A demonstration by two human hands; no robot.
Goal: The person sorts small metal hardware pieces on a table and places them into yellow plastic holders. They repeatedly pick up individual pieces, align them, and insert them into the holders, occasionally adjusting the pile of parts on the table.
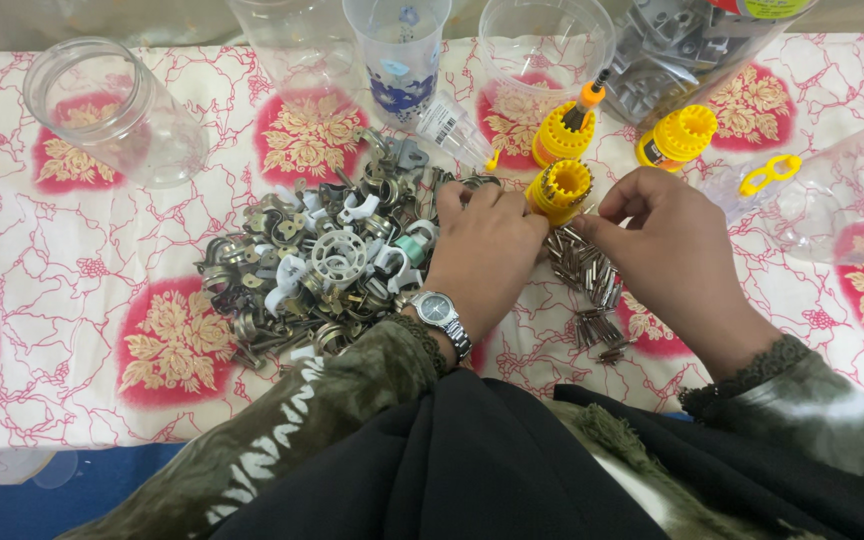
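Closely, both hands (487, 250) (667, 245) pinch a yellow bit holder (559, 190) between a hardware heap (327, 265) and loose bits (587, 270).

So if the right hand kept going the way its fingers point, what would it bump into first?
Probably the yellow round holder. The right hand points left toward it, and the left hand already grips it. Depth is hard to judge.

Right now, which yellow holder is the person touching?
The yellow holder nearest the person, between the left hand and right hand. The other two stand farther back, untouched; one has a screwdriver in it.
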